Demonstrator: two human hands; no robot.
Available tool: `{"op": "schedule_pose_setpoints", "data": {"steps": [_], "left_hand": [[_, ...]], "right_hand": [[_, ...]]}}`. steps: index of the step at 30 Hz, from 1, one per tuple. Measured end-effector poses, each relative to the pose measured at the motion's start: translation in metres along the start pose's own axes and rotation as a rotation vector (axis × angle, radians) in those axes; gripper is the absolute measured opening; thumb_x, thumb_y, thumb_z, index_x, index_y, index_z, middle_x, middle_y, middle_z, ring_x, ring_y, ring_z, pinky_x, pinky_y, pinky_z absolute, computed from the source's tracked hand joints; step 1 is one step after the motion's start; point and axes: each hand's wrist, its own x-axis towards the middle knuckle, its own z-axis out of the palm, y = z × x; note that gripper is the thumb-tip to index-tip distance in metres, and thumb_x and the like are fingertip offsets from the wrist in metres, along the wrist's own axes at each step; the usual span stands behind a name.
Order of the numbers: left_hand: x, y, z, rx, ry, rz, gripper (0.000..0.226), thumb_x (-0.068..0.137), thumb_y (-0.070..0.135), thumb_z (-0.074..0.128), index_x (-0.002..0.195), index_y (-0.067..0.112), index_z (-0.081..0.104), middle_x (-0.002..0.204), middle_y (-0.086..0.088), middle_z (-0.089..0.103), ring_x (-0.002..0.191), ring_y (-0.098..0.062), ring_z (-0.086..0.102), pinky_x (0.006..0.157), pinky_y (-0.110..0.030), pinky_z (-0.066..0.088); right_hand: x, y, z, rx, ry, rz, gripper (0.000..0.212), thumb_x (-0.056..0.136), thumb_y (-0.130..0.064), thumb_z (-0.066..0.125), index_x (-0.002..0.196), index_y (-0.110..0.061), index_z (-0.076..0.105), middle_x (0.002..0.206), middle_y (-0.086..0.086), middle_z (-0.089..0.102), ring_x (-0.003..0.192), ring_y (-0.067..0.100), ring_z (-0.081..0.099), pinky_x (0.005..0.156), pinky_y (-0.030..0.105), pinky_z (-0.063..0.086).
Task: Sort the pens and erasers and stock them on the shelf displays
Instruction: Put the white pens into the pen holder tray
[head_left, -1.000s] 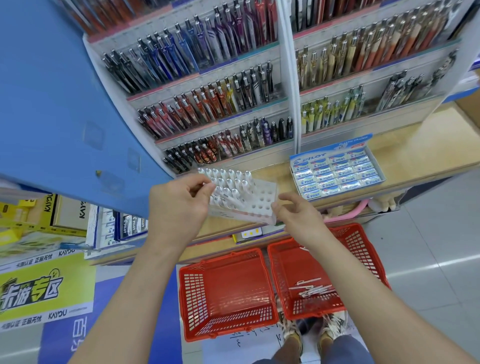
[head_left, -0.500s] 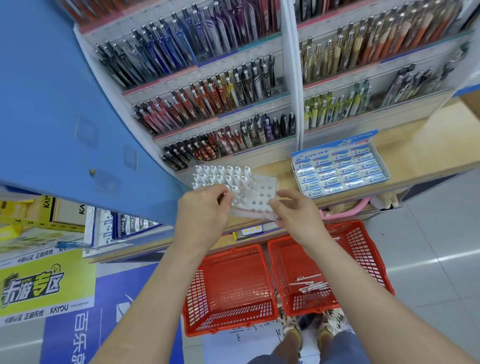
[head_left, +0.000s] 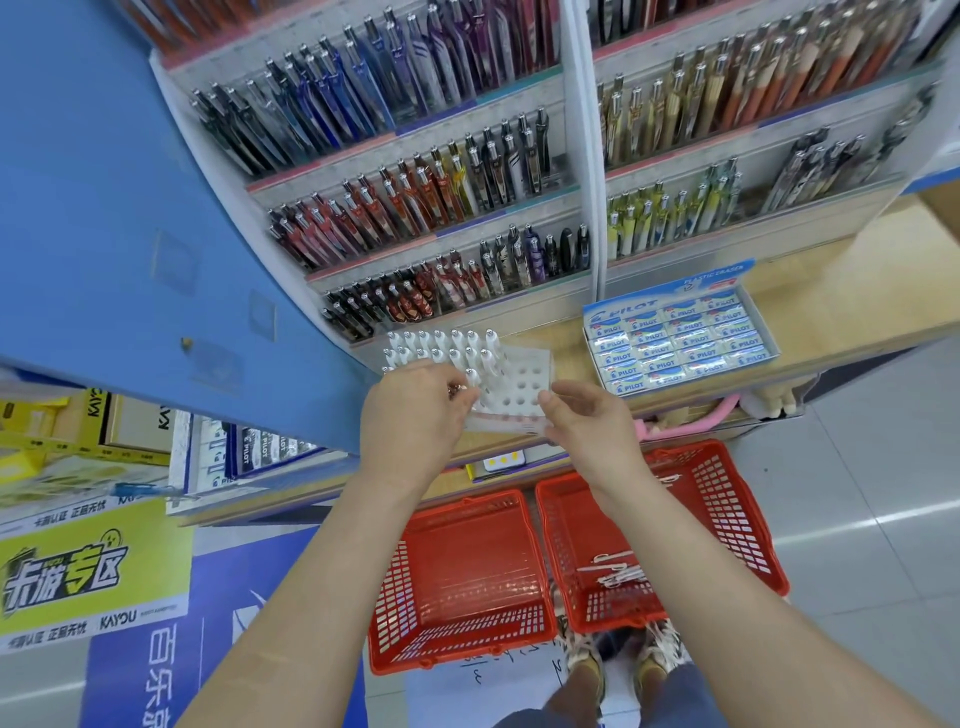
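we're looking down over the left hand (head_left: 410, 410) and right hand (head_left: 587, 421), both at a white plastic rack dotted with round holes (head_left: 522, 387), right at the near edge of the light wooden surface (head_left: 857, 280). whether the rack sits flat on the wood or is lifted off it, i cannot tell. slim white pens (head_left: 441, 345) stand upright in the rack's far and left rows, and the holes on the right side are bare.

left grip: fingers curled in, fingertips pinched together on the top of one of the white pens in the near row, with something small and shiny showing right at the pinch. right grip: thumb on top and fingers tucked under the rack's near right corner, clamping it.

just to the right, a blue and white cardboard box of sleeved erasers (head_left: 680, 338) lies open on the same surface, its rows packed side by side. behind it all rise tiered white display racks of clipped pens (head_left: 441, 171), running black, blue, red, yellow and orange.

down on the floor, two red plastic mesh baskets sit side by side and touching. the left basket (head_left: 462, 571) shows only its bare red floor, and the right basket (head_left: 727, 519) has a small heap of loose white pens (head_left: 618, 569) on its bottom. a big blue panel (head_left: 104, 208) fills the left.
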Motion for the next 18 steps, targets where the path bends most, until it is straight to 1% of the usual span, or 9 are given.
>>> {"op": "schedule_pose_setpoints", "data": {"steps": [4, 5, 7, 9, 11, 13, 14, 15, 18], "left_hand": [[-0.002, 0.000, -0.004, -0.084, 0.025, -0.045, 0.021, 0.084, 0.038, 0.066, 0.093, 0.021, 0.073, 0.079, 0.002, 0.066, 0.077, -0.018, 0.059, 0.070, -0.033, 0.048], [-0.003, 0.001, -0.006, -0.107, 0.053, -0.051, 0.022, 0.085, 0.039, 0.064, 0.094, 0.021, 0.073, 0.076, 0.002, 0.066, 0.073, -0.017, 0.058, 0.069, -0.032, 0.048], [-0.007, 0.003, -0.012, -0.146, 0.129, -0.035, 0.023, 0.090, 0.038, 0.058, 0.090, 0.020, 0.073, 0.071, 0.005, 0.066, 0.067, -0.014, 0.056, 0.065, -0.031, 0.047], [-0.011, 0.005, -0.019, -0.216, 0.204, 0.007, 0.025, 0.092, 0.033, 0.056, 0.082, 0.017, 0.073, 0.067, 0.006, 0.066, 0.064, -0.013, 0.057, 0.063, -0.034, 0.048], [-0.018, 0.009, -0.025, -0.292, 0.249, 0.055, 0.022, 0.091, 0.027, 0.059, 0.076, 0.015, 0.071, 0.063, 0.005, 0.064, 0.062, -0.014, 0.057, 0.062, -0.037, 0.048], [-0.026, 0.013, -0.026, -0.356, 0.254, 0.102, 0.011, 0.088, 0.020, 0.064, 0.081, 0.016, 0.071, 0.065, 0.006, 0.064, 0.061, -0.013, 0.057, 0.061, -0.034, 0.049], [-0.031, 0.014, -0.025, -0.371, 0.247, 0.138, 0.006, 0.086, 0.017, 0.065, 0.085, 0.017, 0.071, 0.067, 0.008, 0.064, 0.061, -0.012, 0.057, 0.062, -0.031, 0.050], [-0.036, 0.017, -0.021, -0.375, 0.233, 0.181, 0.007, 0.085, 0.015, 0.066, 0.089, 0.017, 0.071, 0.070, 0.009, 0.065, 0.063, -0.009, 0.057, 0.063, -0.027, 0.050], [-0.052, 0.020, 0.004, -0.355, 0.122, 0.317, 0.013, 0.083, 0.012, 0.063, 0.093, 0.015, 0.071, 0.080, 0.010, 0.066, 0.070, -0.002, 0.056, 0.067, -0.016, 0.047]], "right_hand": [[-0.001, -0.007, 0.002, -0.054, 0.012, -0.018, 0.035, 0.088, -0.028, 0.065, 0.116, -0.008, 0.063, 0.113, 0.008, 0.067, 0.107, 0.021, 0.063, 0.094, 0.047, 0.051], [-0.002, -0.009, 0.001, -0.119, 0.010, -0.047, 0.035, 0.090, -0.030, 0.063, 0.118, -0.009, 0.063, 0.113, 0.006, 0.067, 0.105, 0.019, 0.063, 0.094, 0.045, 0.050], [-0.006, -0.017, -0.005, -0.275, 0.020, -0.146, 0.032, 0.092, -0.029, 0.058, 0.118, -0.012, 0.062, 0.109, 0.000, 0.067, 0.101, 0.014, 0.061, 0.092, 0.035, 0.049], [-0.013, -0.027, -0.016, -0.359, 0.047, -0.248, 0.024, 0.093, -0.024, 0.056, 0.114, -0.017, 0.064, 0.096, -0.006, 0.065, 0.090, 0.012, 0.060, 0.083, 0.029, 0.047], [-0.019, -0.031, -0.035, -0.372, 0.057, -0.303, 0.015, 0.089, -0.022, 0.058, 0.101, -0.025, 0.066, 0.079, -0.009, 0.064, 0.073, 0.013, 0.060, 0.071, 0.029, 0.047], [-0.024, -0.028, -0.058, -0.400, 0.058, -0.334, 0.010, 0.083, -0.024, 0.060, 0.088, -0.030, 0.066, 0.066, -0.006, 0.064, 0.063, 0.015, 0.059, 0.064, 0.032, 0.048], [-0.027, -0.024, -0.072, -0.444, 0.063, -0.346, 0.009, 0.082, -0.024, 0.060, 0.084, -0.030, 0.066, 0.064, -0.004, 0.065, 0.062, 0.016, 0.059, 0.063, 0.033, 0.048], [-0.031, -0.020, -0.085, -0.488, 0.071, -0.350, 0.009, 0.082, -0.022, 0.061, 0.081, -0.030, 0.066, 0.063, -0.004, 0.065, 0.061, 0.014, 0.059, 0.062, 0.032, 0.047], [-0.043, 0.001, -0.128, -0.625, 0.136, -0.298, 0.013, 0.083, -0.014, 0.066, 0.084, -0.027, 0.069, 0.068, -0.006, 0.067, 0.064, 0.012, 0.059, 0.066, 0.028, 0.045]]}}
